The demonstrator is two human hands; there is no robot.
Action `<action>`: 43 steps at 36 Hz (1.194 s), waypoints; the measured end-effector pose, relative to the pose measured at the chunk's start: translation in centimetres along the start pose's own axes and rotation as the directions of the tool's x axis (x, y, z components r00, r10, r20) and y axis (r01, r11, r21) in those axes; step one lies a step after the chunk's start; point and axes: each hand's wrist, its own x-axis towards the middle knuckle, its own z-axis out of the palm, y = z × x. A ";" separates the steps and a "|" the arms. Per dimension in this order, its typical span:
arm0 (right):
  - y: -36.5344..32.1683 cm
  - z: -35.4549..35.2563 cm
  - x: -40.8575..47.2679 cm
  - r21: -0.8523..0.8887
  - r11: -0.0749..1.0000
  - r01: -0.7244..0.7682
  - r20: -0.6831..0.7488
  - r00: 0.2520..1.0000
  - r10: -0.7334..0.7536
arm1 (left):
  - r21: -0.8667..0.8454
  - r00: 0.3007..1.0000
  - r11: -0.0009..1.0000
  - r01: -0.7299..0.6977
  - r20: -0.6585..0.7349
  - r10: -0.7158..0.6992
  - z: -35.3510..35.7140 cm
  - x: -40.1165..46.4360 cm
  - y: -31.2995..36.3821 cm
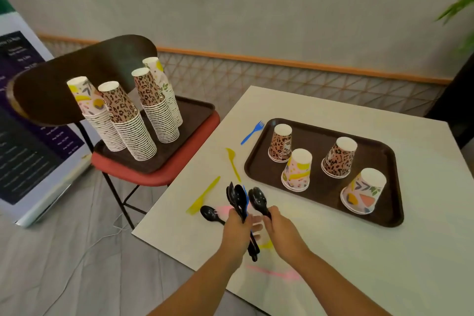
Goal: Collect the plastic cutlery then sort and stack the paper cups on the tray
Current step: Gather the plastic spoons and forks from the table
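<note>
Far left, a sign board (30, 120) with small unreadable print is cut off by the frame edge. Beside it a chair (143, 169) with a red seat carries a dark tray (197, 113) bearing four tall cup stacks (133, 120), two leopard-print and two floral, all upside down.

On the white desk (359, 251) lie loose plastic pieces: one yellow knife (202, 196), one black spoon (209, 213), one yellow spoon (232, 161), one blue fork (252, 132), plus pink pieces (275, 273), too blurred to count or name. A yellow piece is partly hidden under the hands.

The left hand (237, 228) is curled round a bundle of black spoons (237, 199) with something blue among them; their number is hard to make out. The right hand (280, 228) pinches one more black spoon (259, 200) by its handle.

Farther right, a brown rounded tray (384, 159) holds four single inverted paper cups (336, 158), two leopard and two floral, standing apart.
</note>
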 end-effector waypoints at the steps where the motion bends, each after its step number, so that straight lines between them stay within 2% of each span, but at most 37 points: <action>1: -0.7 0.1 -0.1 0.050 0.999 -0.014 0.026 1.000 0.012 | -0.015 1.000 1.000 0.013 -0.009 -0.013 0.2 0.1 0.0; 3: -1.4 0.6 0.1 0.035 0.999 -0.037 0.068 0.997 0.034 | -0.015 0.999 1.000 0.023 -0.042 -0.023 0.4 0.3 0.3; 6: -1.5 1.2 0.5 -0.059 0.994 -0.091 0.050 0.994 0.094 | -0.012 0.998 0.998 0.059 -0.011 -0.059 0.5 1.1 -0.1; 15: -2.5 0.2 1.3 -0.312 0.950 -0.022 0.120 0.991 0.063 | -0.094 0.999 0.994 0.051 -0.002 -0.051 0.7 0.6 0.9; 18: -3.3 0.3 1.3 -0.293 0.956 -0.015 0.127 0.990 0.054 | -0.139 0.998 0.989 0.055 -0.013 -0.057 0.0 1.1 1.2; 21: -4.3 0.7 1.9 -0.257 0.966 -0.016 0.087 0.995 0.039 | -0.138 0.997 0.989 0.056 0.057 -0.049 -1.4 2.4 1.7; 24: -5.1 1.2 2.4 -0.216 0.973 0.078 0.033 0.997 -0.072 | -0.096 0.995 0.995 0.003 0.104 0.007 -3.0 3.8 2.7; 26: -5.7 1.8 2.3 -0.117 0.987 0.111 -0.013 0.993 -0.114 | -0.096 0.992 0.995 -0.032 0.115 0.043 -4.4 4.8 3.6; 28: -5.9 2.7 2.3 -0.005 0.996 0.085 -0.065 0.994 -0.085 | -0.070 0.989 0.995 -0.076 0.125 0.084 -5.8 6.0 4.8; 29: -5.7 3.2 2.4 -0.005 0.998 0.062 -0.093 0.994 -0.062 | -0.046 0.985 0.994 -0.104 0.134 0.109 -6.5 6.7 5.4; 31: -5.1 4.3 2.6 -0.093 0.995 0.034 -0.134 0.990 -0.046 | -0.046 0.975 0.990 -0.136 0.172 0.142 -7.9 7.9 6.5; 34: -4.3 5.8 3.0 -0.236 0.971 -0.023 -0.100 0.995 0.000 | -0.078 0.960 0.986 -0.147 0.227 0.161 -9.5 9.1 7.4; 39: -3.9 7.6 3.5 -0.374 0.923 -0.089 -0.077 0.995 0.065 | -0.037 0.940 0.986 -0.165 0.296 0.168 -10.5 10.4 7.4; 43: -4.5 8.6 3.7 -0.433 0.890 -0.146 -0.126 0.987 0.101 | 0.049 0.917 0.980 -0.194 0.363 0.164 -11.3 11.3 7.1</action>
